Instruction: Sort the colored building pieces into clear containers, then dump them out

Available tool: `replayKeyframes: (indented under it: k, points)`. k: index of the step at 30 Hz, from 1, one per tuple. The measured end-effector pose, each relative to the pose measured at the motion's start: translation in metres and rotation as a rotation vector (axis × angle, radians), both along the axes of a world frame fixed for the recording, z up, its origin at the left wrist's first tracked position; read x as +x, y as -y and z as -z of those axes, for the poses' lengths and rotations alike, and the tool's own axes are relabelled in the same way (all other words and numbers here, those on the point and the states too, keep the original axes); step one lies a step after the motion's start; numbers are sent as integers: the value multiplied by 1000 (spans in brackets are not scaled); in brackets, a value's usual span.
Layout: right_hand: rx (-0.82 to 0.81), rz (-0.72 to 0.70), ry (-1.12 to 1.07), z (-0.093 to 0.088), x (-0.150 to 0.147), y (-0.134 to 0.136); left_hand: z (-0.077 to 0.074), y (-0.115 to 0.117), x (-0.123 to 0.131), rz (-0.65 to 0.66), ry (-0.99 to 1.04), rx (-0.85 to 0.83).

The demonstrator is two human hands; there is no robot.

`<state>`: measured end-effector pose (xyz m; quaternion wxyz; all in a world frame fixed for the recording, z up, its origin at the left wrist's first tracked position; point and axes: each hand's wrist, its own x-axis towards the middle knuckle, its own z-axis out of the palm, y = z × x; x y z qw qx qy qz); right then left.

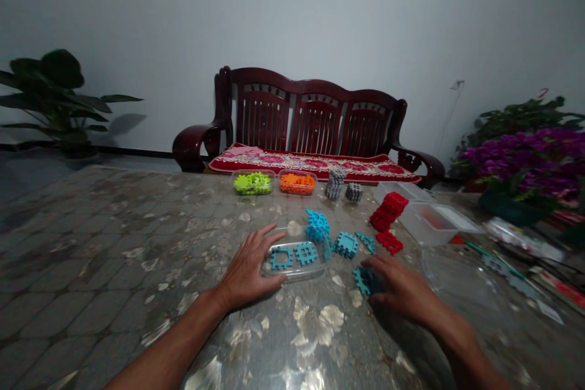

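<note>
- The left hand [247, 268] spans the left end of a clear tub [300, 272], fingers on the far rim and thumb on the near one; its grip is clamped on the tub, probably to keep it from sliding on the smooth worktop [183, 317];
- two teal plates [305, 253], one with a single window and one with a grid, lie side by side in that tub, apparently flat so that they fit its floor;
- beyond, a tub of lime pieces [253, 183] and a tub of orange pieces [297, 183] stand next to each other, each colour seemingly kept to itself;
- a bright blue stack [317, 225] rises at the clear tub's far right corner; whether it stands inside or behind, I cannot tell;
- farther back, a tall grey stack [335, 184] and a low one [354, 192] stand apart; nearer, a teal stack [346, 245] lies just right of the tub, within easy reach;
- the right hand [397, 283] has its grip clamped on a teal bunch [362, 281], thumb near and forefinger far, likely to keep the pieces together; blur hides their count;
- red pieces [388, 212] lie beyond it, beside a translucent box [427, 228].
</note>
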<state>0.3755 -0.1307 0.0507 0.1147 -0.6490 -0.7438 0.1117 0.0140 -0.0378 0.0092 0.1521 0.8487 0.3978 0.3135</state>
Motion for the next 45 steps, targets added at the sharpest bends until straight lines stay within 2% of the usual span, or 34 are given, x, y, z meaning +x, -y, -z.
replayKeyframes:
  k: [4, 9, 11, 14, 17, 19, 22, 24, 28, 31, 34, 38, 42, 45]
  points:
    - [1, -80, -46, 11, -2, 0, -1, 0, 0, 2, 14, -11]
    - [35, -72, 11, 15, -1, -4, -2, 2, 0, -8, 20, -37]
    - [64, -63, -9, 5, -3, -7, -2, 2, 1, -8, 19, -50]
    - [135, -93, -91, -20, -21, -19, -2, 2, 1, -9, 21, -60]
    - [189, -226, -161, -40, -55, -37, -2, 2, 1, -9, 29, -58]
    - [172, -281, -142, -42, -82, -52, -2, 3, 2, -6, 29, -60]
    - [151, -354, -162, -31, -110, -74, -1, 3, 1, -5, 26, -59]
    - [221, -340, -240, -20, -110, -86, -1, 3, 1, -12, 30, -52]
    - [398, -84, -314, 1, -68, -97, 1, 0, -1, -28, 36, -51]
    - [395, 28, -222, 13, -31, -89, 3, -2, -3, -36, 39, -45]
    - [356, 26, -88, 25, -13, -76, 4, -4, -4, -38, 50, -40]
    - [303, 57, -3, 47, -14, -69, 4, -5, -8, -31, 65, -31]
    - [321, 24, -25, 68, -15, -78, 3, -6, -13, -19, 69, -10]
    - [364, -7, -18, 77, -14, -91, 3, -7, -18, -17, 67, -12]
